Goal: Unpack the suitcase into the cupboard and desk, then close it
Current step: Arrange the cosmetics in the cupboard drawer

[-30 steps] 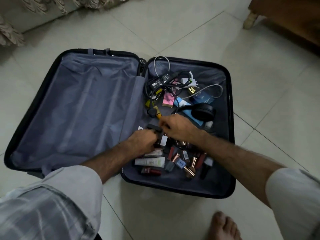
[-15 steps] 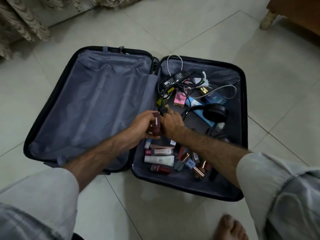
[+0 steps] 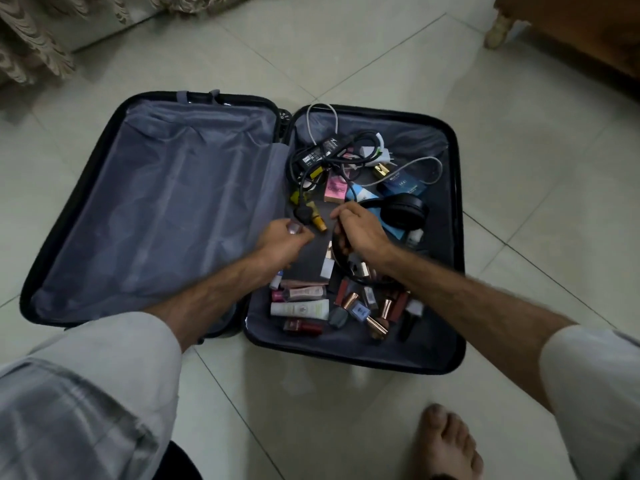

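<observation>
The black suitcase [image 3: 459, 237] lies open on the tiled floor. Its left half [image 3: 166, 209] shows only grey lining. The right half holds chargers and cables [image 3: 329, 154], black headphones [image 3: 403, 211], a dark flat case [image 3: 308, 261] and several cosmetic tubes and bottles [image 3: 301, 309]. My left hand [image 3: 282, 242] hovers at the hinge line and pinches a small bottle with a pale cap [image 3: 293, 229]. My right hand [image 3: 362, 233] is curled round a black band [image 3: 335, 252], seemingly the headphones' headband; its palm hides what lies beneath.
A fringed fabric edge [image 3: 31, 46] hangs at the top left. A wooden furniture leg [image 3: 498, 29] stands at the top right. My bare foot [image 3: 446, 445] rests on the tiles in front of the suitcase.
Half a second ago both hands met over a dark red bottle. They have drawn apart: the left went left with a small bottle, the right now grips the black band.
</observation>
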